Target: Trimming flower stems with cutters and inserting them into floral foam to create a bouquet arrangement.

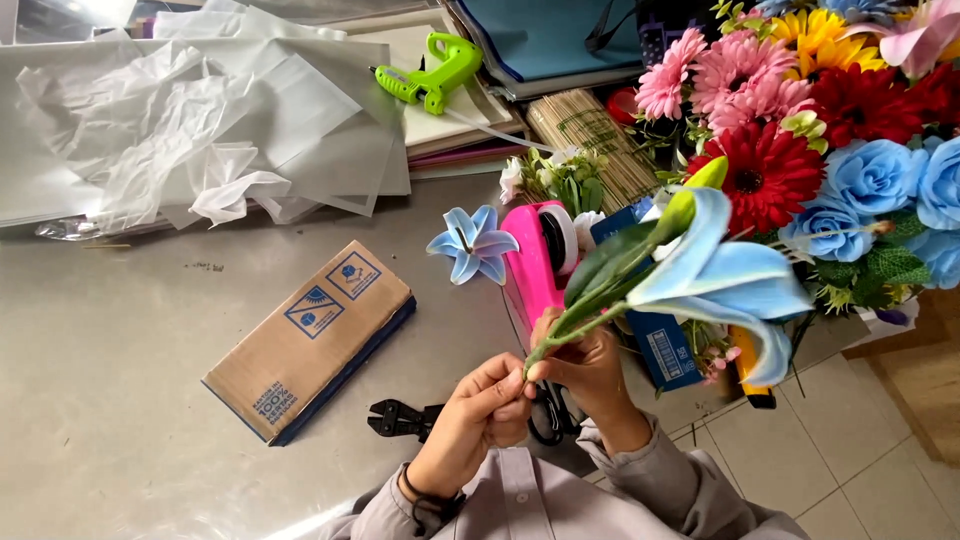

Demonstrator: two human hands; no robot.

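My right hand point(590, 372) grips the green stem of an artificial blue lily point(720, 275) with leaves and a yellow-green bud, tilted up to the right. My left hand point(480, 410) pinches the bottom end of the same stem. Under my hands lie black cutters point(400, 418) and black-handled scissors point(548, 412). A pink tape dispenser point(535, 265) stands just beyond, with a loose blue lily bloom point(472, 243) beside it on the grey table point(120, 330).
A flat cardboard box point(312, 340) lies left of my hands. Crumpled white wrapping sheets point(200, 130) and a green glue gun point(432, 72) sit at the back. A bunch of red, pink and blue artificial flowers point(820, 120) fills the right. Tiled floor point(800, 440) shows lower right.
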